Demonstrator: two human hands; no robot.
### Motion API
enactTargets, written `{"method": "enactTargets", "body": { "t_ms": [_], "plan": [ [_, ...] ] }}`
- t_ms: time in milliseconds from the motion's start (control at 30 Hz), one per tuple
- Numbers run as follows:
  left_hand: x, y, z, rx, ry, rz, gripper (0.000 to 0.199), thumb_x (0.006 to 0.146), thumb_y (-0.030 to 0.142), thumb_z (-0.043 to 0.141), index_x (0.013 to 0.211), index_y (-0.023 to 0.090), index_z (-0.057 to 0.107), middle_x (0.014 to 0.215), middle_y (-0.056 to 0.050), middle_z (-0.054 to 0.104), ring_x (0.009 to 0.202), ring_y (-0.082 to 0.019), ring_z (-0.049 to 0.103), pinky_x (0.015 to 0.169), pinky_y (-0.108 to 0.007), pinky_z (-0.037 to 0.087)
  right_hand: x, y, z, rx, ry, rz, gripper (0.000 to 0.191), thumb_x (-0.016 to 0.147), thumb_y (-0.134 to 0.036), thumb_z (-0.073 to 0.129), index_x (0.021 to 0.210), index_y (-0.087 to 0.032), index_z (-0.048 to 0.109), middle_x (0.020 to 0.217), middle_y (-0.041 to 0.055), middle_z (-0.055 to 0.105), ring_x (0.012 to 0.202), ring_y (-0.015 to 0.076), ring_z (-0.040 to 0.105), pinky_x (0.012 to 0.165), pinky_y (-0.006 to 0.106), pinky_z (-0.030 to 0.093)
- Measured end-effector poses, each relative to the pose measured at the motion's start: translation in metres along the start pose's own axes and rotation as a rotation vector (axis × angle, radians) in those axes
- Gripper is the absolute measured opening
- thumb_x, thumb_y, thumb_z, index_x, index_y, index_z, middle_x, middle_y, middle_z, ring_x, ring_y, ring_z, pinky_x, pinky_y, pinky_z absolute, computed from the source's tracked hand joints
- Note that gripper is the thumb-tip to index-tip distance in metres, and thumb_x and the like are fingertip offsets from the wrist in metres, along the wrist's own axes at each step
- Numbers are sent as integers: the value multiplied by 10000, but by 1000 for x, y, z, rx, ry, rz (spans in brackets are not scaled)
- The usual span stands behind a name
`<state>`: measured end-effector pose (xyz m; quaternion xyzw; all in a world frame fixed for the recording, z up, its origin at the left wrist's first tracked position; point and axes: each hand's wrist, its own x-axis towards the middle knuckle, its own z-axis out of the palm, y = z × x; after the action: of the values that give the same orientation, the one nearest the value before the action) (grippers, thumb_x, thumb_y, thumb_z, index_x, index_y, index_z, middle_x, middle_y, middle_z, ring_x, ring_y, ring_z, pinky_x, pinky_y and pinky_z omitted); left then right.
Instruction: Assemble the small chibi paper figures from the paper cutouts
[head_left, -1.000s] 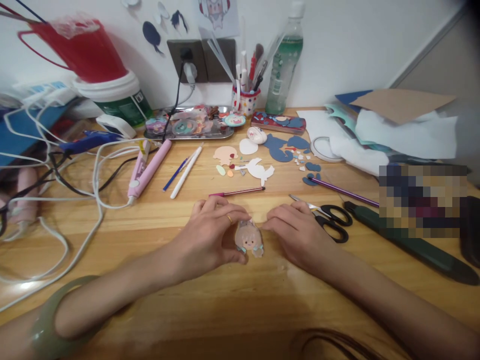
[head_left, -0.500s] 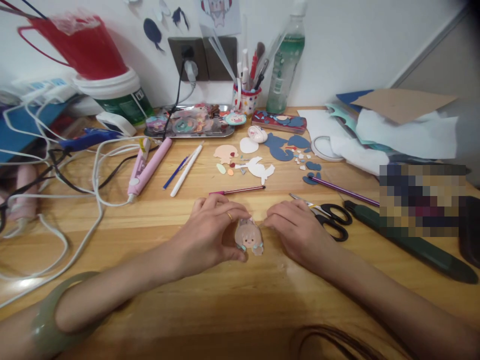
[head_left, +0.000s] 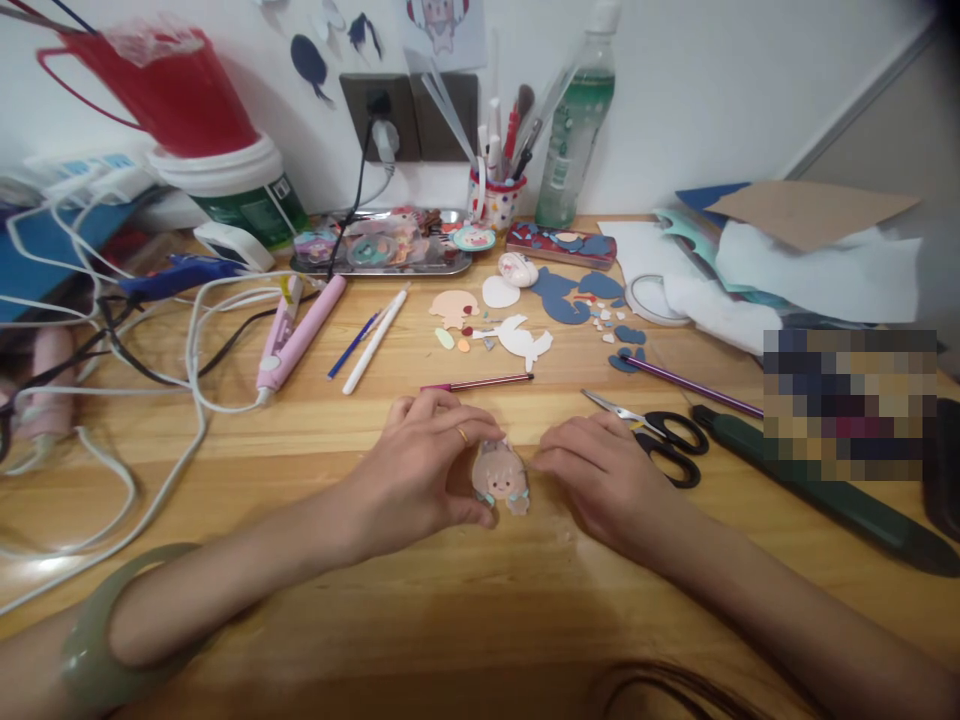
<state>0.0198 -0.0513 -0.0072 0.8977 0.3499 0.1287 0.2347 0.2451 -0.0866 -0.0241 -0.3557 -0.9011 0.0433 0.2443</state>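
Note:
A small paper doll head [head_left: 500, 474] with pale brown hair, a smiling face and light blue bits stands or lies on the wooden table [head_left: 450, 620]. My left hand [head_left: 435, 460] holds it at its left side, thumb below and fingers above. My right hand [head_left: 592, 460] rests just right of the doll head, a small gap away, its fingers curled together; whether a tiny thing is between the fingertips is hidden. Black-handled scissors [head_left: 667, 435] lie partly behind my right hand. A dark red pen [head_left: 487, 383] lies beyond both hands.
Behind are paper cutouts [head_left: 525, 340], a metal tray [head_left: 382, 265], a pen cup [head_left: 495, 200] and a bottle [head_left: 574, 140]. A pink hair iron [head_left: 300, 335] and white cables lie left. A dark green cutter [head_left: 817, 490] lies right.
My right hand has drawn slightly right, away from the doll head, and more of the scissors' blades shows. My left hand keeps its hold. The view has shifted slightly.

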Motion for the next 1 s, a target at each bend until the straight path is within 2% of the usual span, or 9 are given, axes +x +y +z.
{"method": "enactTargets", "body": {
  "t_ms": [200, 400, 600, 1000],
  "plan": [
    [-1, 0, -2, 15, -8, 29, 566, 646, 498, 703, 1121, 278, 486, 1160, 17, 563, 1043, -237, 392, 854, -377, 291, -3, -3, -1, -18, -7, -39, 170, 836, -56, 409, 856, -147, 552, 837, 47, 598, 777, 155, 498, 699, 315, 315],
    [-3, -1, -1, 17, -9, 41, 570, 657, 495, 695, 1135, 283, 470, 1175, 16, 551, 1048, -238, 387, 849, -374, 284, -4, -5, -3, -51, 33, -8, 153, 819, -47, 445, 860, -144, 557, 823, 51, 597, 768, 156, 507, 689, 313, 324],
    [-1, -2, -1, 20, -11, 41, 564, 662, 509, 684, 1131, 276, 474, 1178, 6, 551, 1049, -246, 388, 854, -383, 285, -6, -9, -4, -7, -57, -50, 141, 815, -63, 465, 888, -151, 548, 849, 37, 598, 787, 157, 508, 700, 323, 314],
    [-1, -2, -1, 19, -1, 41, 568, 656, 508, 690, 1123, 266, 478, 1173, 12, 556, 1055, -244, 386, 863, -390, 289, -6, -10, -3, -57, -42, -17, 164, 829, -59, 427, 870, -172, 538, 852, 28, 599, 791, 155, 511, 702, 329, 303]
  ]
}}
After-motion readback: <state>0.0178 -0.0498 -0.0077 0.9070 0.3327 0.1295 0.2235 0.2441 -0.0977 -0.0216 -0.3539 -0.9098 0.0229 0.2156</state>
